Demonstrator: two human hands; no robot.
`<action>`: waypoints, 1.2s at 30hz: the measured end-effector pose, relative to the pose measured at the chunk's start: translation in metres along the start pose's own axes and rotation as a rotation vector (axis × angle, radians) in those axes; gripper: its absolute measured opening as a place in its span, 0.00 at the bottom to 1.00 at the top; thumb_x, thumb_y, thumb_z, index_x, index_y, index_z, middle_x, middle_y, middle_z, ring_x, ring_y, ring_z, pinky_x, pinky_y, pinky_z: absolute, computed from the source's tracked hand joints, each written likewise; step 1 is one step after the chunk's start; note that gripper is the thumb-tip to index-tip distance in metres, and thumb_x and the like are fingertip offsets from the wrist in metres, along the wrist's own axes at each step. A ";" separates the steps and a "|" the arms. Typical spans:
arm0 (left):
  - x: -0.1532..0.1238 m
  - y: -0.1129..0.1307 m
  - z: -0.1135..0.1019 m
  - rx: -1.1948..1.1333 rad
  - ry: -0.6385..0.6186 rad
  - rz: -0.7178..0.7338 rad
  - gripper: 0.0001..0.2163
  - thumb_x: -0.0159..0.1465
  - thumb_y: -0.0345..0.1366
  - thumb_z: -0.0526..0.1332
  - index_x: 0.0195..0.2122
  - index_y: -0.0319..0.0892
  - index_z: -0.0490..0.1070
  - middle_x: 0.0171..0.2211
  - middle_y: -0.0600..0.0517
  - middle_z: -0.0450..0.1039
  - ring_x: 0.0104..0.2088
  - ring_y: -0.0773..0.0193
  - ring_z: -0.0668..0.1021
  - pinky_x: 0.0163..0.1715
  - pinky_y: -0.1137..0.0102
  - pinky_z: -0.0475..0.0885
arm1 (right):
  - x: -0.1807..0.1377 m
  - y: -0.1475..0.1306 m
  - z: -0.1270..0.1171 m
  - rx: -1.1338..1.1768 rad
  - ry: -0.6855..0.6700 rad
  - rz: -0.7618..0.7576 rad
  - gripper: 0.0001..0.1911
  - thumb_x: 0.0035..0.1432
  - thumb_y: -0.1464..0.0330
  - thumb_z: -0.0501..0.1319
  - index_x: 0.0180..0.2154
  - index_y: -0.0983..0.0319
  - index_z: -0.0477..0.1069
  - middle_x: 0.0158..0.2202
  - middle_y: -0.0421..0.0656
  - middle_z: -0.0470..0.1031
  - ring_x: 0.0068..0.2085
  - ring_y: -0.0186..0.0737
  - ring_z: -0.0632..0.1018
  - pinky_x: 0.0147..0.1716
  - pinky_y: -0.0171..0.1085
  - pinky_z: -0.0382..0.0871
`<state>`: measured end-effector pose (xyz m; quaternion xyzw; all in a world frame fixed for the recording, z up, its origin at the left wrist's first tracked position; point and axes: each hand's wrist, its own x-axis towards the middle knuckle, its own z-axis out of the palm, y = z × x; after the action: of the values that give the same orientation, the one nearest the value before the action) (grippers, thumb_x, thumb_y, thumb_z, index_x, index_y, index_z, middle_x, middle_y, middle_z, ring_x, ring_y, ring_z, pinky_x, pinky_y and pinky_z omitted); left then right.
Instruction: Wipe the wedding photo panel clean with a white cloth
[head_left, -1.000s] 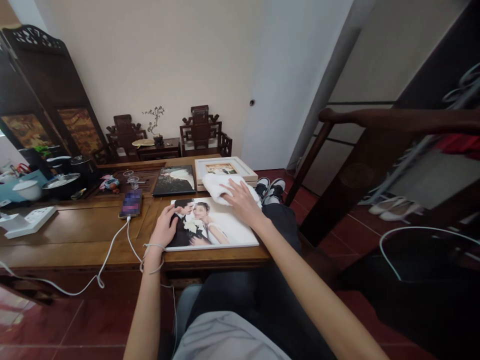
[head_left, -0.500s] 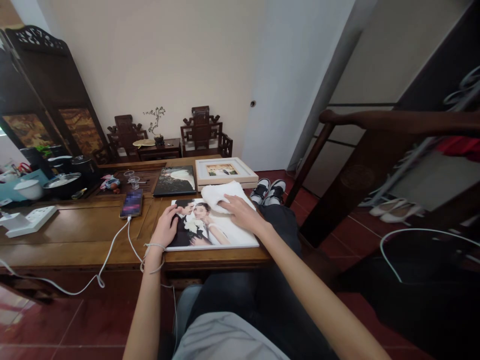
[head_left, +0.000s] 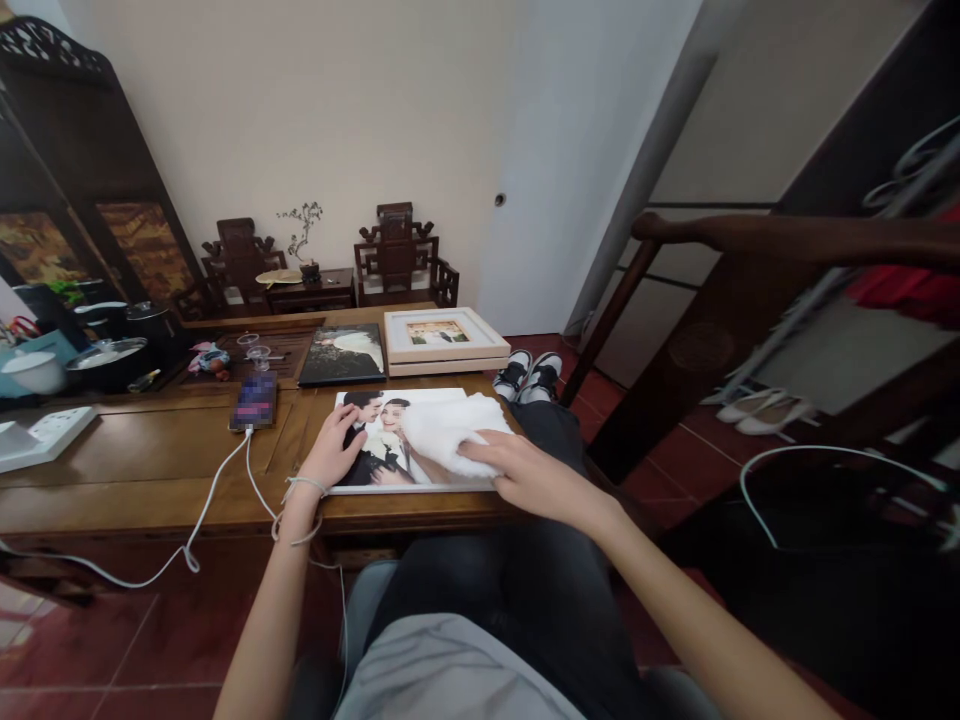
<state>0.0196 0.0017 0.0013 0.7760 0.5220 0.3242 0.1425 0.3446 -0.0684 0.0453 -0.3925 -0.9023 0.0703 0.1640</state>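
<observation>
A large wedding photo print (head_left: 375, 425) lies flat on the wooden table (head_left: 150, 470) near its front edge. My left hand (head_left: 335, 450) rests on the print's left side, fingers spread flat, holding it down. My right hand (head_left: 525, 475) presses a white cloth (head_left: 450, 435) against the print's right half, fingers laid over the cloth's near edge.
Behind the print lie a dark photo panel (head_left: 343, 354) and a cream framed photo (head_left: 442, 338). A phone (head_left: 253, 401) with a white cable (head_left: 217, 500) sits to the left. Pots, a power strip (head_left: 45, 436) and small cups stand further left. A dark chair arm (head_left: 787, 240) rises at right.
My right hand has drawn the white cloth from the print's far edge toward me, down over its right half. The left hand has stayed in place on the print.
</observation>
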 end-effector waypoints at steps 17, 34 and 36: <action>-0.002 0.000 0.001 -0.002 0.005 -0.023 0.23 0.66 0.42 0.59 0.61 0.40 0.67 0.64 0.39 0.65 0.68 0.51 0.63 0.68 0.53 0.56 | 0.101 0.073 0.006 -0.109 0.015 0.036 0.35 0.49 0.84 0.51 0.58 0.65 0.72 0.52 0.52 0.76 0.53 0.52 0.75 0.50 0.40 0.67; -0.007 -0.002 0.011 0.029 0.007 -0.066 0.22 0.71 0.41 0.51 0.64 0.40 0.63 0.69 0.39 0.57 0.71 0.50 0.57 0.68 0.49 0.56 | -0.040 -0.022 0.017 -0.123 0.038 -0.160 0.35 0.42 0.85 0.49 0.47 0.55 0.76 0.66 0.41 0.63 0.69 0.49 0.61 0.66 0.57 0.60; -0.006 -0.005 0.011 0.043 0.012 -0.041 0.22 0.70 0.40 0.52 0.63 0.41 0.64 0.68 0.39 0.59 0.70 0.50 0.58 0.68 0.50 0.56 | -0.050 -0.030 0.016 -0.122 0.037 -0.165 0.35 0.41 0.85 0.49 0.46 0.54 0.77 0.66 0.39 0.62 0.69 0.48 0.61 0.65 0.56 0.62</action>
<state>0.0214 -0.0002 -0.0118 0.7660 0.5454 0.3147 0.1294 0.3502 -0.1251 0.0258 -0.3275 -0.9309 -0.0059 0.1616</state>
